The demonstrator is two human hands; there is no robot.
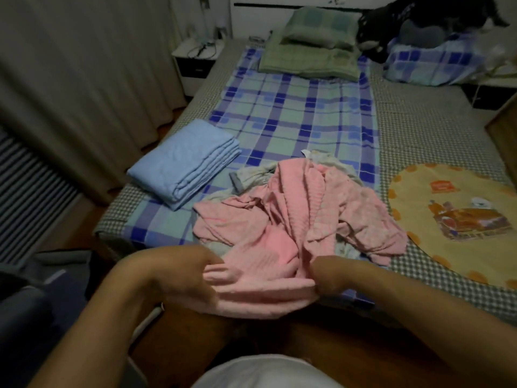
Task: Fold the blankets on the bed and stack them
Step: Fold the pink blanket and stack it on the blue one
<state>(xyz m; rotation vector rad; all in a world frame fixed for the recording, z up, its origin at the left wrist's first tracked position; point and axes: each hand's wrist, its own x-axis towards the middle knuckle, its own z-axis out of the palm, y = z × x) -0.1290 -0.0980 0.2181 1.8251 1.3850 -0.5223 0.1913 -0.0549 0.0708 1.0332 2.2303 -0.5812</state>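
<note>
A crumpled pink blanket (296, 217) lies in a heap at the foot of the bed (419, 130), over a pale cream cloth (260, 175). Its near edge hangs off the bed toward me. My left hand (184, 273) grips that edge on the left, and my right hand (326, 275) grips it on the right, the fabric bunched between them. To the left of the heap a light blue blanket (184, 166) lies folded on the bed.
A blue plaid sheet (293, 113) covers the middle of the bed. A green folded blanket and pillow (310, 51) sit at the head. A yellow heart-shaped mat (453, 219) lies on the right. Curtains (84, 79) and a nightstand (195, 63) stand at the left.
</note>
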